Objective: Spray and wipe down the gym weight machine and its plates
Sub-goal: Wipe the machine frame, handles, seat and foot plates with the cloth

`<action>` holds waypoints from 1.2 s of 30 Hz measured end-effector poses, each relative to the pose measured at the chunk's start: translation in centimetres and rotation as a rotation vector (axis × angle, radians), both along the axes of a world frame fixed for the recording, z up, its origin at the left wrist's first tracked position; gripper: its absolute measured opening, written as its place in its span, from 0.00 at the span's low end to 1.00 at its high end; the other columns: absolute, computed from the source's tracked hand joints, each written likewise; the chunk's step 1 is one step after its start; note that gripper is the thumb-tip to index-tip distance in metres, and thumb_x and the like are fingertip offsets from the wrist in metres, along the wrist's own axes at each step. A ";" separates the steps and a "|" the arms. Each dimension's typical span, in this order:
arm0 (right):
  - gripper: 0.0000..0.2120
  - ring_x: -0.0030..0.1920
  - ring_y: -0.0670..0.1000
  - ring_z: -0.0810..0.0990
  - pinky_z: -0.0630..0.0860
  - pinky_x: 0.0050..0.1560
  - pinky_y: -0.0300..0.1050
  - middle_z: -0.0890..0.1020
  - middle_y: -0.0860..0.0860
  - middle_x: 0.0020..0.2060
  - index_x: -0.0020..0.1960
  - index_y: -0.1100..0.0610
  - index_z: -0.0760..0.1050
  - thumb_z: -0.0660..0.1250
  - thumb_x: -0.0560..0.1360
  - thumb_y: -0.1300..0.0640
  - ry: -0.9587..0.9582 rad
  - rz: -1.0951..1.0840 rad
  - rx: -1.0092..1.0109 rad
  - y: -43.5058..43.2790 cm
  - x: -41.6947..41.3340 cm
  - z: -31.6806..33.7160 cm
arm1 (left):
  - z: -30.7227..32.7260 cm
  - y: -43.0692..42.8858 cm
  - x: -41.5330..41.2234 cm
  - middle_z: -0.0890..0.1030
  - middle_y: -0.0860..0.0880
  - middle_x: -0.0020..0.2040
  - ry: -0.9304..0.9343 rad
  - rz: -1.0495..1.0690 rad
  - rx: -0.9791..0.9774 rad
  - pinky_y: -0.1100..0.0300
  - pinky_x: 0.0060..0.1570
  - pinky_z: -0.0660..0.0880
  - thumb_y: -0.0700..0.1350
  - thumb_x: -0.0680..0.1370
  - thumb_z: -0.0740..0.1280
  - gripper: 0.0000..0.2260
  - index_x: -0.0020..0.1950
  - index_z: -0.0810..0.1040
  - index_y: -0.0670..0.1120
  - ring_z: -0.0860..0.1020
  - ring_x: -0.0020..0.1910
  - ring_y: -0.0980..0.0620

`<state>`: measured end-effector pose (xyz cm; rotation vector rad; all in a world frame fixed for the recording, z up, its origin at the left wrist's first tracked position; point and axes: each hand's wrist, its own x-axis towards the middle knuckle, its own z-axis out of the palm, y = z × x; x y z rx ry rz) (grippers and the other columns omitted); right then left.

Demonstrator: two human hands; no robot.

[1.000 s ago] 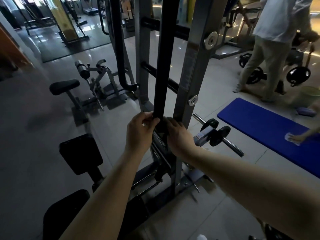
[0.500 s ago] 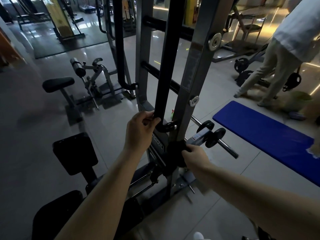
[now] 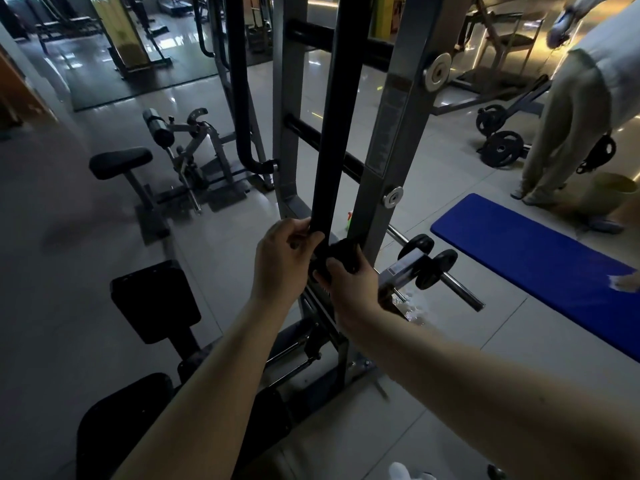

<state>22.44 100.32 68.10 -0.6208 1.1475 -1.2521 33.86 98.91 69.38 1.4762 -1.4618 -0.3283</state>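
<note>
The left hand (image 3: 284, 258) gripped the foot of the weight machine's black upright bar (image 3: 337, 133), and just beside it the right hand (image 3: 349, 285) clutched a dark cloth (image 3: 341, 254) against that foot, the bar's length rising steeply above both grips.

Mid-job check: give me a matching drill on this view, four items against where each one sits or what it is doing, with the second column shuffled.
Column one:
1. left hand
2. right hand
3. flat blue exercise mat
4. small black round weight plates

Column two:
A. threaded on the chrome bar
B. grips the black upright bar
C. lies on the tiled floor, at right
D. holds what looks like a dark cloth at the upright's lower end

Pairs: 1-B, 2-D, 3-C, 4-A.
</note>
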 end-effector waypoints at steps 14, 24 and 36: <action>0.26 0.49 0.51 0.85 0.84 0.49 0.42 0.84 0.56 0.55 0.72 0.58 0.74 0.67 0.77 0.73 0.149 0.066 -0.089 -1.1 -1.2 -2.6 | 0.0 0.6 -0.7 0.82 0.55 0.51 0.084 0.006 0.023 0.54 0.51 0.82 0.46 0.79 0.72 0.07 0.57 0.79 0.51 0.80 0.52 0.60; 0.20 0.56 0.50 0.84 0.81 0.58 0.52 0.86 0.50 0.56 0.65 0.51 0.81 0.74 0.72 0.56 0.939 0.387 -0.538 -2.2 -7.9 3.4 | -0.1 0.3 -1.0 0.83 0.51 0.51 0.081 0.043 -0.010 0.73 0.48 0.75 0.44 0.78 0.73 0.10 0.58 0.82 0.44 0.79 0.48 0.67; 0.17 0.54 0.62 0.81 0.73 0.44 0.49 0.75 0.54 0.65 0.66 0.55 0.74 0.65 0.79 0.54 1.448 0.535 -0.534 -3.7 -3.8 0.1 | -0.3 0.1 -0.6 0.84 0.51 0.51 0.078 0.041 -0.009 0.74 0.46 0.73 0.45 0.78 0.73 0.08 0.56 0.83 0.45 0.79 0.47 0.67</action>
